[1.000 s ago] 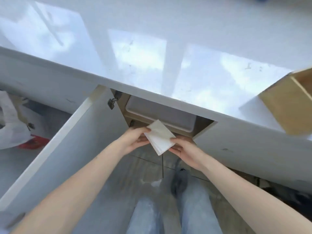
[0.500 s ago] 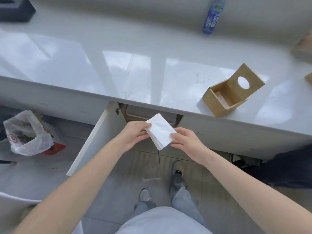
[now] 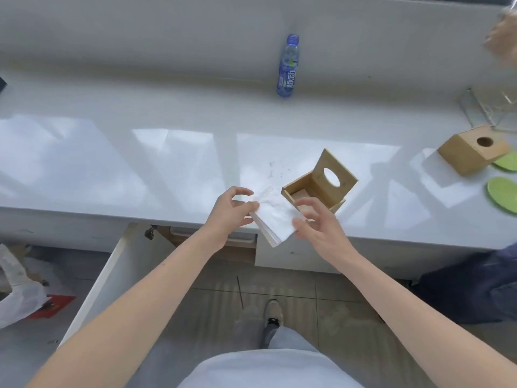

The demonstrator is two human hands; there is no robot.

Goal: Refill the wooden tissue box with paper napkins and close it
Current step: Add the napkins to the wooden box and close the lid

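Observation:
A stack of white paper napkins [image 3: 275, 217] hangs over the front edge of the white counter [image 3: 173, 169]. My left hand [image 3: 230, 210] pinches its left corner and my right hand [image 3: 316, 222] grips its right edge with fingers spread. Just behind the stack stands the wooden tissue box [image 3: 316, 191], open, its hinged lid with an oval hole [image 3: 337, 175] tipped up toward the back. The inside of the box looks empty.
A blue water bottle [image 3: 288, 67] stands at the back of the counter. A second, shut wooden box [image 3: 472, 149], green coasters [image 3: 503, 191] and a clear stand [image 3: 492, 110] are at the right. Below me a white cupboard door [image 3: 103, 281] hangs open; a plastic bag [image 3: 16, 289] lies left.
Both hands have lifted the napkin stack from in front of the open cupboard up to the counter edge beside the open box. The view has risen and pulled back.

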